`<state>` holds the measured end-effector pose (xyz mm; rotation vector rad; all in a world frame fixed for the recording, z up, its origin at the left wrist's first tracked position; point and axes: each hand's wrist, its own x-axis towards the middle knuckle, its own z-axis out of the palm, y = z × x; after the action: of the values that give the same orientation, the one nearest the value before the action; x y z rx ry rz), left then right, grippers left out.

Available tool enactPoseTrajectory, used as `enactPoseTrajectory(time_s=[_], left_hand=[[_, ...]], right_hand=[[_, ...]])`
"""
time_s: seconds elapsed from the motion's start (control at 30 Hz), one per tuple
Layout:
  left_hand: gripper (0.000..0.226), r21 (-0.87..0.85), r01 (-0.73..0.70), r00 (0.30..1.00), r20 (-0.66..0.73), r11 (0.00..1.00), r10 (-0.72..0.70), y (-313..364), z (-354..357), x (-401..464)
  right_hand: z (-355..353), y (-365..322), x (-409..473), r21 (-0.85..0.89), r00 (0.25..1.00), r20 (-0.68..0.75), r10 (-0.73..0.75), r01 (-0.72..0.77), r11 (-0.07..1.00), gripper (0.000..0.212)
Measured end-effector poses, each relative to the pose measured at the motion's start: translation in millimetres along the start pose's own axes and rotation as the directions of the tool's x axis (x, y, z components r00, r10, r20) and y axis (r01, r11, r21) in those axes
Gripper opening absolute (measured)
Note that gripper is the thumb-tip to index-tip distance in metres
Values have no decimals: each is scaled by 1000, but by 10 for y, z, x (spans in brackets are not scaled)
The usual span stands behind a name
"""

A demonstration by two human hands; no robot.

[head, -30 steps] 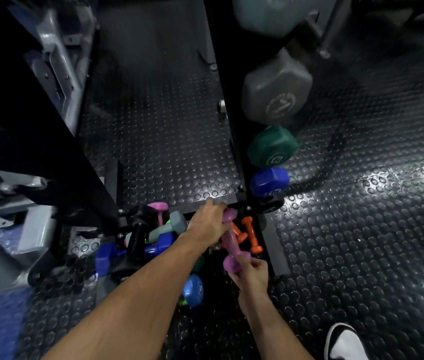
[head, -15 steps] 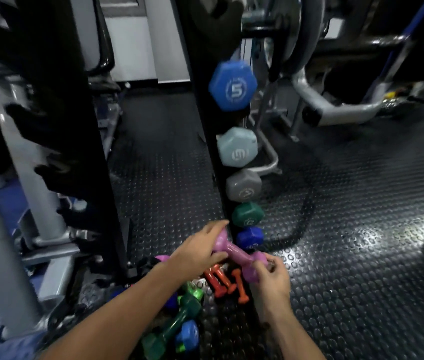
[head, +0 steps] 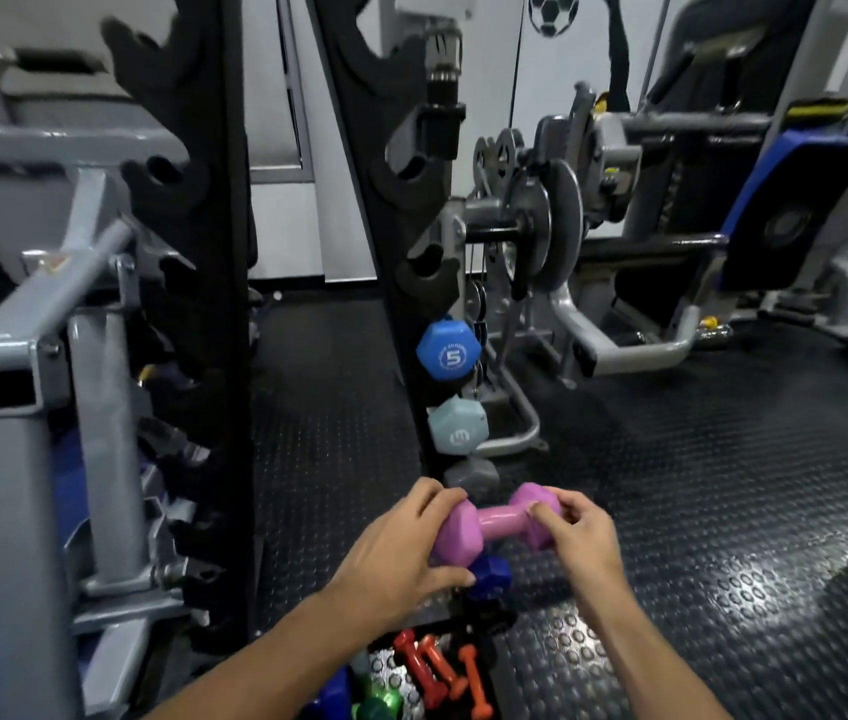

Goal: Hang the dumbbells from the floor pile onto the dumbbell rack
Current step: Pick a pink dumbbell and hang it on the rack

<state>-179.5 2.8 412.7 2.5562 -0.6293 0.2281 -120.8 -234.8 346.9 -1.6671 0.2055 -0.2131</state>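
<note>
A pink dumbbell (head: pixel 497 522) is held level in front of me, above the floor. My left hand (head: pixel 401 548) grips its left head and my right hand (head: pixel 580 532) grips its right head. The black dumbbell rack (head: pixel 390 262) stands upright just behind, with empty notched cradles in its upper part. A blue dumbbell marked 5 (head: pixel 448 350), a pale blue one (head: pixel 458 426), a grey one (head: pixel 473 475) and a dark blue one (head: pixel 489 571) hang lower on it. The floor pile (head: pixel 432 672) of orange, red, green and blue dumbbells lies below my forearms.
A second black notched upright (head: pixel 203 252) stands to the left, beside a grey metal frame (head: pixel 47 356). A plate-loaded machine (head: pixel 551 231) and a blue-padded bench (head: pixel 796 200) fill the right background. Black studded rubber floor (head: pixel 697 485) stretches to the right.
Both hands have lifted the pink dumbbell off the pile and turned it level. My view has tilted up from the floor, showing the rack's upper cradles.
</note>
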Motion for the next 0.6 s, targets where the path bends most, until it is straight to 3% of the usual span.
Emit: enactPoseTrajectory(time_s=[0.2, 0.3, 0.6], left_hand=[[88, -84, -8, 984, -178, 996, -7, 187, -408, 123], [82, -27, 24, 958, -285, 999, -31, 336, -566, 240], [76, -17, 49, 890, -454, 999, -51, 668, -845, 695]], right_hand=[[-25, -776, 223, 21, 986, 86, -146, 145, 989, 19], [35, -1129, 302, 81, 976, 80, -202, 195, 977, 17], [177, -1970, 668, 210, 950, 170, -262, 225, 952, 17]])
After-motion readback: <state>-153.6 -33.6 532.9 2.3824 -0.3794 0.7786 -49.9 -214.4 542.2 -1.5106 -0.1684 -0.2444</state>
